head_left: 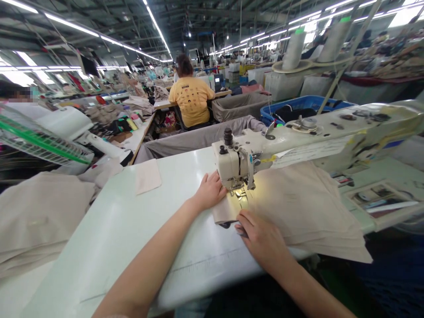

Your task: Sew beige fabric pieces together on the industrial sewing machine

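A beige fabric piece lies under the presser foot of a white sewing machine, lit by the machine's lamp. My left hand rests on the fabric's left side, close by the needle area, fingers stretched out and partly behind the machine head. At the near edge of the same cloth, my right hand has its fingers curled and pinched. A small greyish bit shows by these fingertips; what it is I cannot make out. Right of the needle, a stack of beige panels spreads over the table.
A small beige piece lies on the pale tabletop. More beige panels are piled at left, near a white fan. Beyond the table stand a grey cloth-lined bin, a blue basket and a seated person.
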Tool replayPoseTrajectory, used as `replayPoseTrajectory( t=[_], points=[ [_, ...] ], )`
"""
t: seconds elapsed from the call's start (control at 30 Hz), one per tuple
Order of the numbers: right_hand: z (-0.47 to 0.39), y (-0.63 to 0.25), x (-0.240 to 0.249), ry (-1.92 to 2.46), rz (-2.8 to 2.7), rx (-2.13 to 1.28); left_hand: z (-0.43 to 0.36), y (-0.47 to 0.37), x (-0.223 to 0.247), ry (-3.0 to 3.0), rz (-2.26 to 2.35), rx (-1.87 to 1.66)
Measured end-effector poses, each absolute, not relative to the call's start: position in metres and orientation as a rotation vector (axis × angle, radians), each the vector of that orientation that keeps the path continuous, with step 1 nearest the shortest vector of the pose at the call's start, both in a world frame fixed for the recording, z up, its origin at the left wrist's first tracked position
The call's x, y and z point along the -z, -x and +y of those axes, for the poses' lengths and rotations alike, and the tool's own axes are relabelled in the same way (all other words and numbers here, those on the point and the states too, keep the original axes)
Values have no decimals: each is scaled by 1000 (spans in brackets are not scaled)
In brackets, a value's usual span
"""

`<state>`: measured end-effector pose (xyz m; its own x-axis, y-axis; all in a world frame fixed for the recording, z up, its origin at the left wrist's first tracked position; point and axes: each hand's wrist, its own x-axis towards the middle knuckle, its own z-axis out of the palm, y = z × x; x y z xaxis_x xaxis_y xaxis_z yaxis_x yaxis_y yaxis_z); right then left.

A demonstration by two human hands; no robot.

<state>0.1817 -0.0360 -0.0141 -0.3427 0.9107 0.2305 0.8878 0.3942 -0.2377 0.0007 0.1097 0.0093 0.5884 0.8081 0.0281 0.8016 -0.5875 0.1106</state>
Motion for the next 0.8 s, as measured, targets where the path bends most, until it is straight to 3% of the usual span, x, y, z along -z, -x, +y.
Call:
replayPoseTrajectory(
  t=[0.53,0.8],
  points=[
    [-25,-179,0,1632,-2390,-199,88,-8,-17,-2788,1564,-173],
    [-35,-185,2,1625,-2431,-236,14,0,-4,-2912,887,-329]
  ],
)
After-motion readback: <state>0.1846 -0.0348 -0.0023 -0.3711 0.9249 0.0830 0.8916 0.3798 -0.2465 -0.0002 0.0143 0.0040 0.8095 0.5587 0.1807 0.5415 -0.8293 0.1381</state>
